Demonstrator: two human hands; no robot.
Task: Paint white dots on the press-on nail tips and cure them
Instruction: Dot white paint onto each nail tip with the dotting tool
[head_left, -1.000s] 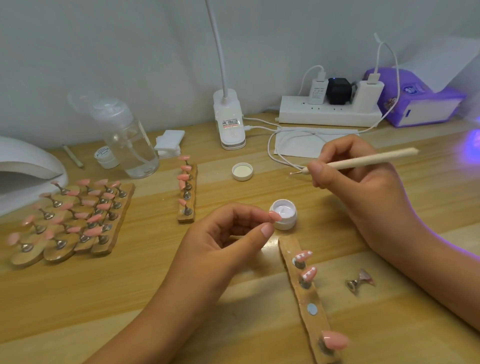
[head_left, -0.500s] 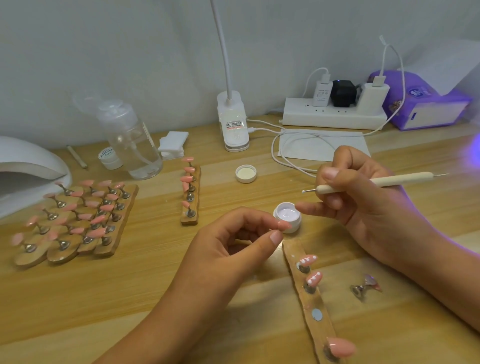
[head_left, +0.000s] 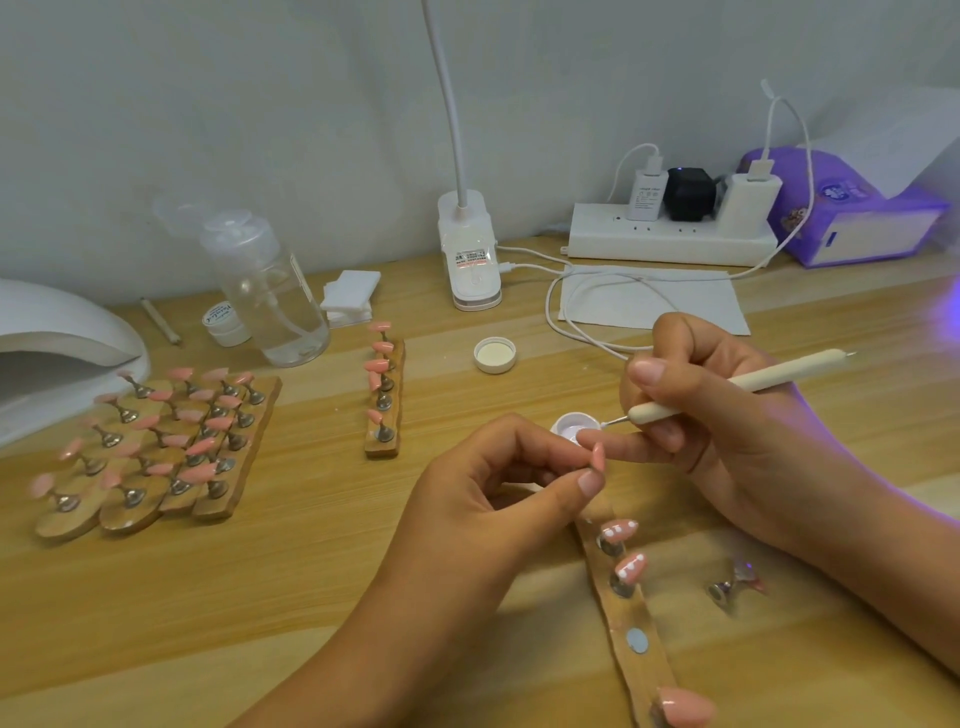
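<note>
Where the left grip closes: thumb and forefinger pinch one pink nail tip, held on edge above the surface.
Right grip: grasps the dotting tool like a pen, with its metal point aimed left at the pot's rim, just above the held nail tip. Whether the point touches either cannot be told.
Paint pot: open and white inside, standing between the two hands, partly hidden by fingers.
Pot lid: inner side up, farther off and to the left.
Near strip: a wooden holder running toward the near edge. It carries two dotted tips at its far end, then a bare metal disc, then a plain tip nearest.
Loose stand: on its side, right of that strip.
Middle strip: plain pink tips on stands, left of the lid.
Left holders: a cluster of plain pink tips.
Curing lamp: white, at the far left edge.
Far side: pump bottle, clip lamp, power strip.
</note>
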